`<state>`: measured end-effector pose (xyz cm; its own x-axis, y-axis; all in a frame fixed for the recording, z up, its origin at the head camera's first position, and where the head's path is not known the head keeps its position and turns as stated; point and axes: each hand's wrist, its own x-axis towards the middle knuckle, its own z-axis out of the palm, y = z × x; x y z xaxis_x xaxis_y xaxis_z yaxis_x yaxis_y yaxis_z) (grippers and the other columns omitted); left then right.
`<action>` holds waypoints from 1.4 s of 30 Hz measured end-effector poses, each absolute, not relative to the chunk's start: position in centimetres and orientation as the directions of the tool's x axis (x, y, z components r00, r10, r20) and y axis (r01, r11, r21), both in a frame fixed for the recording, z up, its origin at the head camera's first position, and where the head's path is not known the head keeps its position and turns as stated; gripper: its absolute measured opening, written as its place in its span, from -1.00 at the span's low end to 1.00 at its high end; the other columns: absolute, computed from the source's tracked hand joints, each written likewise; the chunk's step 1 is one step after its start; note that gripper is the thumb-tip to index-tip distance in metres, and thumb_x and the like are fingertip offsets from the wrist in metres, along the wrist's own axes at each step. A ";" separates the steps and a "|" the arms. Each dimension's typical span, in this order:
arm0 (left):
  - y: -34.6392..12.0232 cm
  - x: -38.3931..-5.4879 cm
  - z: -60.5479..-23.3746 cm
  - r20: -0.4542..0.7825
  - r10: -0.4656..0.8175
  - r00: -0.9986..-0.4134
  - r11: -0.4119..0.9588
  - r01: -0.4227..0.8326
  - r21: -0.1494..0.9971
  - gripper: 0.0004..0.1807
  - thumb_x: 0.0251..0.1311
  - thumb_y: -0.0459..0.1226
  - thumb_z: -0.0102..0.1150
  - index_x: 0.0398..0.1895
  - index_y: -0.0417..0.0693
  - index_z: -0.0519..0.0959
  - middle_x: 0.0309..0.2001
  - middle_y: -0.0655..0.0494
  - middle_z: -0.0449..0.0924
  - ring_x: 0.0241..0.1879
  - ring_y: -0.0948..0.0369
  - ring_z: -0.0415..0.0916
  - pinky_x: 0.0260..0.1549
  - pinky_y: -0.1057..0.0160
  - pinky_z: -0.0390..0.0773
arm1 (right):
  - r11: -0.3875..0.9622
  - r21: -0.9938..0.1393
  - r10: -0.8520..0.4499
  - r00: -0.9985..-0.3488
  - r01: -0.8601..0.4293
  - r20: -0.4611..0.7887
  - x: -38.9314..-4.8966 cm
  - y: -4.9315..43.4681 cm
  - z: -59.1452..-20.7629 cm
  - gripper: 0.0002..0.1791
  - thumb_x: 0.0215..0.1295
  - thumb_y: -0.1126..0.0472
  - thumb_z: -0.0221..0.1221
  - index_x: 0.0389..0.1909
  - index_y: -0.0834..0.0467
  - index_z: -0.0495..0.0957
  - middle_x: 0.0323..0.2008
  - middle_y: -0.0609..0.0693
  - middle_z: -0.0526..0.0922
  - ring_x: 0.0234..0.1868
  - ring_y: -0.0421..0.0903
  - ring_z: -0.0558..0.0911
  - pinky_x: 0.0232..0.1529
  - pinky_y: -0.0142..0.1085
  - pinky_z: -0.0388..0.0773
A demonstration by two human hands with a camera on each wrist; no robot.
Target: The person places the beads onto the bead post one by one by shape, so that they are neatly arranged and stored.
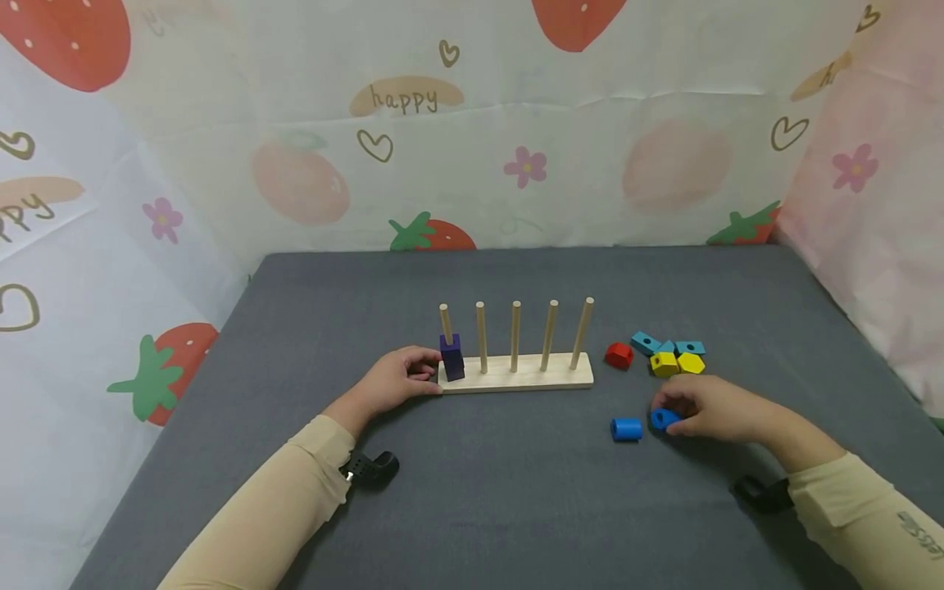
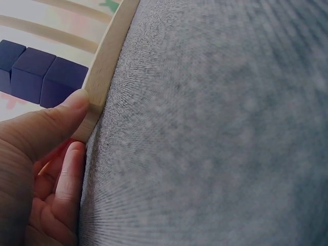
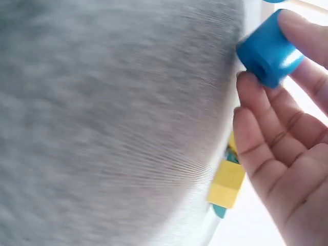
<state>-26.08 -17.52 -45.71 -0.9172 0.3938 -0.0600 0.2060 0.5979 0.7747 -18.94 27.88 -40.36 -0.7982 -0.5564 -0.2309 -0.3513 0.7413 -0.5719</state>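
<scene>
A wooden peg stand [image 1: 527,377] with several upright pegs lies on the cloth. Three purple blocks [image 2: 34,74] are stacked on its leftmost peg; the other pegs are bare. At that end, my left hand [image 1: 396,378] holds the base, its thumb along the near edge and its fingers round the far side. To the right of the stand, my right hand [image 1: 721,410] pinches a blue cylinder [image 3: 269,48] with a hole in its end between thumb and fingertips, low over the cloth. A second blue cylinder [image 1: 626,429] lies on its side just left of that hand.
Beyond the right hand lie a red block [image 1: 619,356], two yellow hexagonal blocks [image 1: 664,365] and several light blue blocks [image 1: 689,347], close together. Grey cloth [image 1: 479,508] covers the table. A printed curtain [image 1: 472,172] hangs behind and along the sides.
</scene>
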 end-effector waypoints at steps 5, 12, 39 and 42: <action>-17.5 -26.0 -45.7 -0.063 0.390 -0.919 0.601 0.202 0.773 -0.48 -0.09 -0.19 0.40 0.02 -0.06 0.52 -0.10 0.10 0.51 -0.16 0.23 0.45 -0.11 0.22 0.47 | 0.737 -0.599 -0.487 -0.861 -0.313 -0.148 -19.2 27.5 -39.0 -0.78 0.13 0.11 0.26 -0.22 0.04 0.51 -0.32 -0.10 0.51 -0.31 -0.17 0.49 -0.32 -0.36 0.50; -17.4 -26.0 -45.7 -0.047 0.399 -0.916 0.580 0.212 0.787 -0.47 -0.11 -0.24 0.41 0.01 -0.11 0.51 -0.08 0.05 0.51 -0.14 0.22 0.46 -0.12 0.28 0.49 | 0.706 -0.638 -0.439 -0.897 -0.307 -0.055 -19.6 25.8 -37.0 -0.76 0.15 0.01 0.22 -0.25 0.05 0.48 -0.37 -0.09 0.57 -0.35 -0.18 0.53 -0.35 -0.33 0.49; -17.4 -26.0 -45.7 -0.043 0.397 -0.917 0.581 0.215 0.785 -0.47 -0.11 -0.23 0.41 0.01 -0.12 0.52 -0.09 0.03 0.52 -0.14 0.21 0.47 -0.12 0.28 0.49 | 0.377 -0.828 -0.416 -0.875 -0.415 0.249 -22.4 13.0 -29.7 -0.71 0.20 0.14 0.19 -0.11 0.19 0.47 -0.27 0.03 0.56 -0.23 -0.11 0.56 -0.16 -0.33 0.50; -17.5 -26.0 -45.7 -0.043 0.397 -0.917 0.583 0.215 0.783 -0.46 -0.11 -0.22 0.41 0.01 -0.12 0.52 -0.09 0.04 0.52 -0.14 0.22 0.47 -0.12 0.28 0.50 | 0.365 -0.841 -0.418 -0.878 -0.398 0.234 -22.8 11.8 -29.6 -0.71 0.21 0.14 0.19 -0.09 0.17 0.47 -0.25 0.02 0.57 -0.20 -0.12 0.57 -0.11 -0.30 0.49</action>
<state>-25.95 -17.46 -45.68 -0.9169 0.3968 -0.0433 0.2155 0.5833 0.7831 -22.81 11.77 -29.64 -0.8779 -0.4176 0.2344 -0.3984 0.3653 -0.8413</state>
